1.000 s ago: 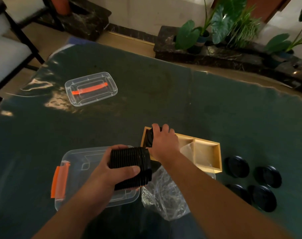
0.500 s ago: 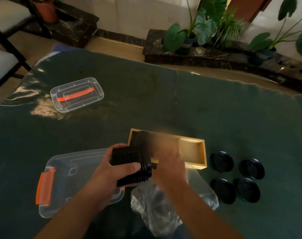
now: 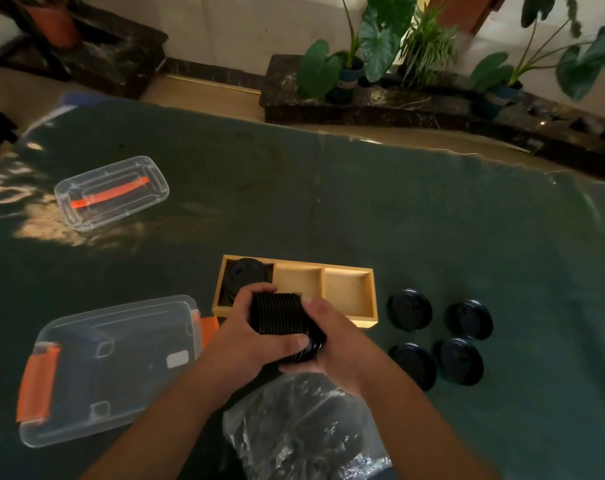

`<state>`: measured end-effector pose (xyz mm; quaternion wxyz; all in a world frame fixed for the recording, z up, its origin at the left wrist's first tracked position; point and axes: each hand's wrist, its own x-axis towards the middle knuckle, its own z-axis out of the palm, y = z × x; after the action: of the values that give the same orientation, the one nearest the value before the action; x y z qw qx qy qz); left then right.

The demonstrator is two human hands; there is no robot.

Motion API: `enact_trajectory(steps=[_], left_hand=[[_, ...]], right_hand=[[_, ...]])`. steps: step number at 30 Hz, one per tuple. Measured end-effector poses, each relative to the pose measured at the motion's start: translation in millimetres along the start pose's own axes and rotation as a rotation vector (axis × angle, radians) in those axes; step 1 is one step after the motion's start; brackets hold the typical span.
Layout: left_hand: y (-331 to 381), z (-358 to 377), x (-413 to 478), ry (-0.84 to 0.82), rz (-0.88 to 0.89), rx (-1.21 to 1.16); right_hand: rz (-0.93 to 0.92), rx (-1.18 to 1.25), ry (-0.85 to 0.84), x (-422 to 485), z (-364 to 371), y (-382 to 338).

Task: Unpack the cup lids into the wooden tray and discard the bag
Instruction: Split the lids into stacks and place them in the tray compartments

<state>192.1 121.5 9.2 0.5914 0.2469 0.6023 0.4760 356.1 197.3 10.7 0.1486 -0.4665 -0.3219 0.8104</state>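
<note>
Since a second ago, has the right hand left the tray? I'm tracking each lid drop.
Yes. The right hand has pulled back from the left compartment of the wooden tray toward the person, and now grips the stack of lids alongside the left hand.

Dim overall, colours muted. Brightest zone: far wall (image 3: 225,26). Glare patches on surface (image 3: 363,209) at left edge, by small clear box (image 3: 110,192). Wide-angle bending at frame edges. Plants (image 3: 373,46) soft. Bag (image 3: 304,427) shows faint highlights. Black lids (image 3: 410,310) lose detail.
</note>
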Motion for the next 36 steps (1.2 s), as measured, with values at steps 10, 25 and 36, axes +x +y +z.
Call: enact_trajectory(steps=[10,25,36], left_hand=[[2.3,3.3,6.4,-0.044,0.051,0.062],[-1.0,-14.8,9.2,-0.019,0.094,0.074],[-2.7,-27.7,6.5,-0.018,0.077,0.09]], right_hand=[[-0.015,0.21,-0.18,1.6,-13.5,0.4],[-0.033,0.212,-0.16,12.7,9.4,2.5],[-0.022,0.166,-0.123,18.7,14.8,5.8]])
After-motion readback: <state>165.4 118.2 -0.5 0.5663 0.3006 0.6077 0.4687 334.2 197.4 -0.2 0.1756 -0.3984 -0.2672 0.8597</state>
